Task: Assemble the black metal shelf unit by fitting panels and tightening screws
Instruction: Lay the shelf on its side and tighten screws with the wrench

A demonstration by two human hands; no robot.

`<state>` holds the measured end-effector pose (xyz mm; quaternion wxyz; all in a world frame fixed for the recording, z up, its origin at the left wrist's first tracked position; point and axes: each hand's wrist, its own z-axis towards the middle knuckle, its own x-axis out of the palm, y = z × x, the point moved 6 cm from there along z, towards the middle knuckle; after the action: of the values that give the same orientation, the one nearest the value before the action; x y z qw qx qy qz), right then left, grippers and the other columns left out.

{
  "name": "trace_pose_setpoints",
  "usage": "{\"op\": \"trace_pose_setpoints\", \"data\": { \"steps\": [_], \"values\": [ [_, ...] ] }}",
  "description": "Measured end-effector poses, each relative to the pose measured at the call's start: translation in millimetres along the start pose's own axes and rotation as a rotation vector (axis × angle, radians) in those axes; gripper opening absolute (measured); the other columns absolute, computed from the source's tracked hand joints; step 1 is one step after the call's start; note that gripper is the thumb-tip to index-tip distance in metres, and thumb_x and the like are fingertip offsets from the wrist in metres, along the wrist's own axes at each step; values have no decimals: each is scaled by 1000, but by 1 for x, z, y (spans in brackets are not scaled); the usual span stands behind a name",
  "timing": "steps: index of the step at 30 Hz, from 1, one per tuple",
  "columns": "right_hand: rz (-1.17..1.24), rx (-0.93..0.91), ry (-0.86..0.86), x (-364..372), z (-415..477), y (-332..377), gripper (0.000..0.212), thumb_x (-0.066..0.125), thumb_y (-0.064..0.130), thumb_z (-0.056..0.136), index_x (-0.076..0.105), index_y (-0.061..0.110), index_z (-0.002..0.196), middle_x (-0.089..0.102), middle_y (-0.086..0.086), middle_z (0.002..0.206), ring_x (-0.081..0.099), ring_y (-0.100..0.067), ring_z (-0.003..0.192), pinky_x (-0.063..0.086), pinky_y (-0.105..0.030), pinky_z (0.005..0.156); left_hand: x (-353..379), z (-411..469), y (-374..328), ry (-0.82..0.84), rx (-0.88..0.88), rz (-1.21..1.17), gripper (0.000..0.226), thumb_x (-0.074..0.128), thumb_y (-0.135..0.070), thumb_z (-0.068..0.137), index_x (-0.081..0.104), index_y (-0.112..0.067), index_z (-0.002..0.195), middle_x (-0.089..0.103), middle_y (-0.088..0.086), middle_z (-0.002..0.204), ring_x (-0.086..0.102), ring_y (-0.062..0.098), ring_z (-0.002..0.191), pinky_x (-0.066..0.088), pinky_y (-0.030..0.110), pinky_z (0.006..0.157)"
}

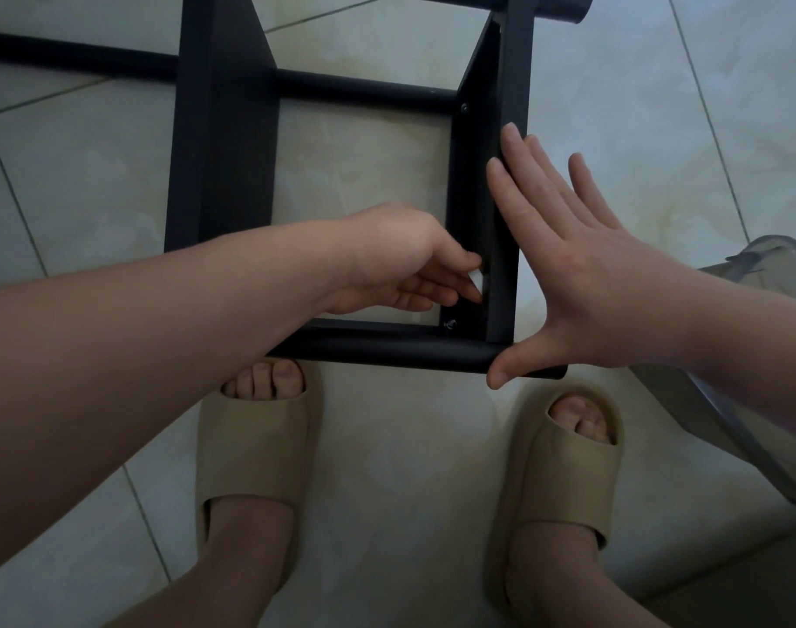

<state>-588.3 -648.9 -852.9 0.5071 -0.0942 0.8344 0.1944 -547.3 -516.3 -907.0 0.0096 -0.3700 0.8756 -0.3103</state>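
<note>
The black metal shelf unit (224,151) lies on its side on the tiled floor (387,491), right in front of the person's feet, with its near tube (387,344) running crosswise just ahead of the toes. The right hand (582,274) is spread flat against the outer face of the right-hand panel (507,83), its fingers (523,174) straight and together, holding nothing, and the thumb stretched out to touch the end of the near tube. The left hand (400,265) reaches through the frame from the other side, its fingers (437,287) loosely bent with the tips at the panel's inner face. Something pale shows between thumb and fingertips, but I cannot tell whether they hold anything. A screw (451,324) sits in the inner corner just below that hand, where panel meets tube, and a second screw (465,107) shows higher up the panel at the far crossbar. The person wears beige slippers (256,446). A clear plastic object (749,401) stands at the right edge.
</note>
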Motion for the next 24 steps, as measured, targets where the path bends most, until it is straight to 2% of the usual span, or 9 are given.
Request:
{"op": "trace_pose_setpoints", "data": {
  "steps": [6, 12, 17, 24],
  "values": [
    [-2, -2, 4, 0, 0, 0, 153, 37, 104, 56, -12, 1, 159, -23, -17, 166, -20, -30, 154, -8, -51, 125, -2, -2, -4, 35, 0, 60, 9, 61, -19, 95, 65, -13, 91, 76, 1, 84, 66, 13, 79, 51, 30, 76],
    [6, -6, 3, 1, 0, 1, 152, 36, 104, 57, -13, 2, 158, -25, -16, 166, -21, -30, 154, -9, -50, 124, -6, -4, -7, 53, 24, 171, 17, 59, -12, 96, 65, -15, 80, 73, 1, 76, 63, 14, 77, 52, 31, 78],
    [5, -9, 1, 1, -1, 2, 152, 35, 104, 57, -13, 1, 158, -24, -16, 166, -21, -30, 154, -9, -50, 124, -8, -7, -9, 95, 48, 280, 18, 58, -10, 97, 66, -15, 81, 73, 1, 79, 64, 13, 80, 51, 29, 76],
    [2, -1, 7, 1, 0, 2, 153, 39, 103, 56, -12, 1, 158, -24, -16, 166, -21, -30, 154, -8, -50, 125, -10, -10, -7, 155, 67, 437, 17, 59, -9, 96, 69, -16, 84, 74, -2, 83, 65, 9, 83, 53, 29, 82]
  ]
}}
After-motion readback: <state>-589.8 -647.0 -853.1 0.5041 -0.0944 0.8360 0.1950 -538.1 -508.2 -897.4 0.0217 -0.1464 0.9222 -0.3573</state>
